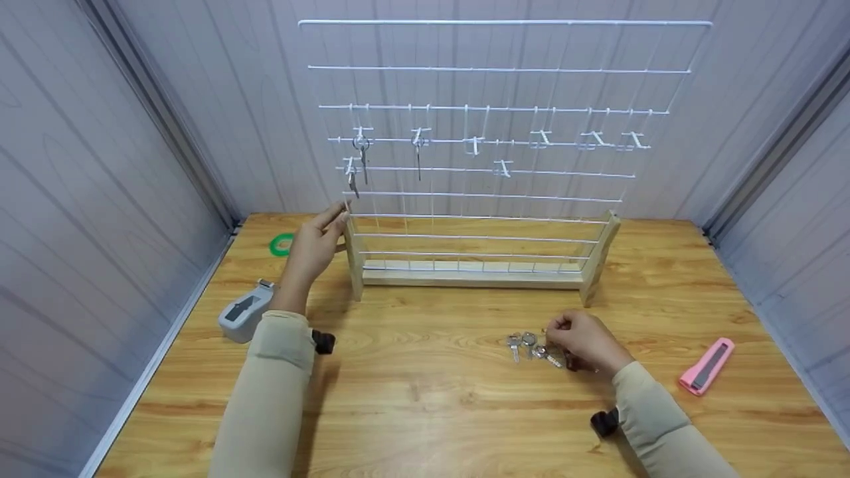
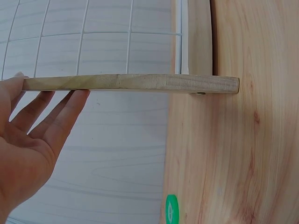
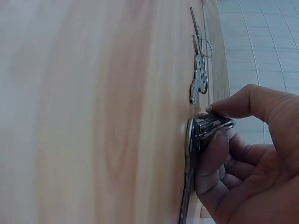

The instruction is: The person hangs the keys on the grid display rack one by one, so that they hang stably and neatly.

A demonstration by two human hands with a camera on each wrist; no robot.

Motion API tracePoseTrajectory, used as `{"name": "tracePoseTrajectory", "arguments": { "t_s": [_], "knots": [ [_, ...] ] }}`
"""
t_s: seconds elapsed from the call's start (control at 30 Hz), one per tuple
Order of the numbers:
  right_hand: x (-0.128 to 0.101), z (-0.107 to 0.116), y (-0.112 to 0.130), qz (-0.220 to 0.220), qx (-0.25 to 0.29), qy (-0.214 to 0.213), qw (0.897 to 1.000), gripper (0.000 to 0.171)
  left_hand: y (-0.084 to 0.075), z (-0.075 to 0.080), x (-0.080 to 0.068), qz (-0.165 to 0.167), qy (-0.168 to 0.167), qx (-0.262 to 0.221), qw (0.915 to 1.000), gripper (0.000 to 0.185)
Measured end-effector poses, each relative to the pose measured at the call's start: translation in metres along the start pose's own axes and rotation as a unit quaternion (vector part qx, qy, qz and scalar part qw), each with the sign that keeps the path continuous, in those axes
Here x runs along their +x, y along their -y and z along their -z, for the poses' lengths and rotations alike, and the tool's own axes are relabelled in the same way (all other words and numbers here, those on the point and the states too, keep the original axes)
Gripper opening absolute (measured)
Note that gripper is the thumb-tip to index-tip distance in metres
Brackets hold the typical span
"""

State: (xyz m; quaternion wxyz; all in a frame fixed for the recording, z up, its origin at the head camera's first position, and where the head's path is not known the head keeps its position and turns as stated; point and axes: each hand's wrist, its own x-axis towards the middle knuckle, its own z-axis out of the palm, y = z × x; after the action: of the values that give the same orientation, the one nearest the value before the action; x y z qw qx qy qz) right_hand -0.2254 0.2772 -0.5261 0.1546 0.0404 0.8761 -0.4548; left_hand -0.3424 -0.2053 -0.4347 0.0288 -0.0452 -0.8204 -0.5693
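A white wire grid rack [image 1: 471, 279] on a wooden stand faces me. My left hand [image 1: 315, 249] holds the stand's left wooden upright [image 2: 140, 83], thumb on one side and fingers along the other. Low at the right, my right hand [image 1: 584, 337] pinches a metal key ring [image 3: 216, 127] between thumb and fingers; a key [image 3: 188, 158] hangs from it close over the table. Beside that hand lie several loose keys [image 1: 514, 348] with rings. Keys hang on three of the rack's white hooks, among them a key [image 1: 419, 159] near the middle left.
Several hooks [image 1: 595, 139] on the grid's right carry no keys. A grey tape dispenser [image 1: 240, 318] stands left of my left forearm, with a green tape roll [image 1: 281, 244] behind it. A pink stapler-like object [image 1: 707, 366] lies at the right. Panel walls enclose the table.
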Motion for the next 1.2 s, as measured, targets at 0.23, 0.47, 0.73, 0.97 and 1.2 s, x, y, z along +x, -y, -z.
{"name": "tracePoseTrajectory", "arguments": {
  "t_s": [0.23, 0.47, 0.73, 0.97, 1.2],
  "knots": [
    [0.0, 0.001, -0.003, 0.029, 0.048, 0.028, 0.998, 0.014, -0.003, 0.0, -0.001, 0.0, 0.004, -0.006, 1.0, 0.05],
    [-0.002, 0.0, -0.003, 0.066, 0.098, 0.032, 0.992, 0.021, -0.002, 0.0, -0.001, 0.001, 0.006, -0.003, 1.0, 0.05],
    [-0.013, 0.006, 0.015, 0.084, 0.169, 0.053, 0.981, 0.03, 0.0, 0.0, 0.0, -0.009, 0.002, 0.003, 1.0, 0.051],
    [-0.022, 0.003, 0.038, 0.154, 0.146, 0.036, 0.977, 0.035, 0.001, 0.0, 0.0, -0.003, -0.001, 0.001, 1.0, 0.054],
    [-0.032, 0.0, 0.069, 0.201, 0.152, 0.009, 0.968, 0.028, 0.001, -0.001, 0.001, -0.006, -0.001, -0.003, 1.0, 0.054]
  ]
}}
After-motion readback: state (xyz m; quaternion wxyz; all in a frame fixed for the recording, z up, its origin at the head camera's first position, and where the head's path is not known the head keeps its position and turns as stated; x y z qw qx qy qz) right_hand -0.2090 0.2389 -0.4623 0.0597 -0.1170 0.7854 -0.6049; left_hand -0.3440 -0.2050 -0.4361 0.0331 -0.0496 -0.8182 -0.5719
